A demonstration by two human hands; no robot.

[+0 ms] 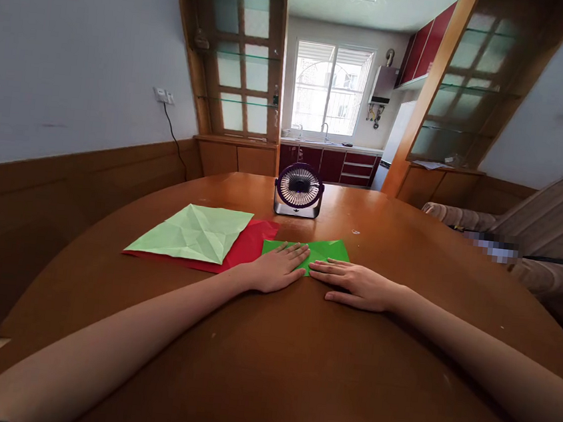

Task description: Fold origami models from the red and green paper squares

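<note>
Pressing: I see both hands flat on a folded green paper near the middle of the tabletop.
Left hand: fingers together, palm down, lying on the paper's left part, gripping nothing.
Right hand: flat, fingers stretched, fingertips on the paper's near edge, gripping nothing.
Pale green sheet: creased, spread on a red sheet, toward the left edge.
Fan: upright beyond the paper, toward the far edge.
</note>
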